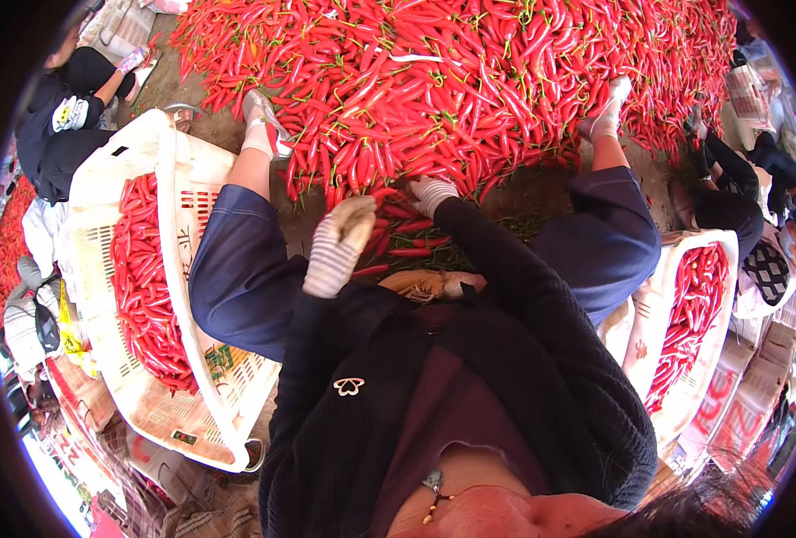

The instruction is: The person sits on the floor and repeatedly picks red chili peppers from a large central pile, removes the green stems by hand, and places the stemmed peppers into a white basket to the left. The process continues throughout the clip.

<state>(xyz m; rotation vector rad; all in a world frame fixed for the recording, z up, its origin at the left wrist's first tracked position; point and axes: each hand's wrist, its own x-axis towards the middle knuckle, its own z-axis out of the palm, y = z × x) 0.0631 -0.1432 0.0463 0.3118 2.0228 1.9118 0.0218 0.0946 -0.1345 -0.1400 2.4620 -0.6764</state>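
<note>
Both my hands wear striped knit gloves. My left hand [341, 245] is raised over my lap at the near edge of a big heap of red chili peppers [398, 114]. Its stained palm side faces right, with nothing visible in it. My right hand [433, 195] reaches down into the front of the heap, its fingertips among the peppers and partly hidden, so a grip cannot be made out. Several loose chili peppers [411, 243] lie between my hands and my lap. Green stems show throughout the heap.
A white plastic crate [162, 269] partly filled with peppers is tilted by my left leg. Another crate [640, 350] with peppers stands at my right. My feet flank the heap, touching peppers. One person [61, 128] sits at left, another [768, 269] at right. A white strip [416, 58] lies on the heap.
</note>
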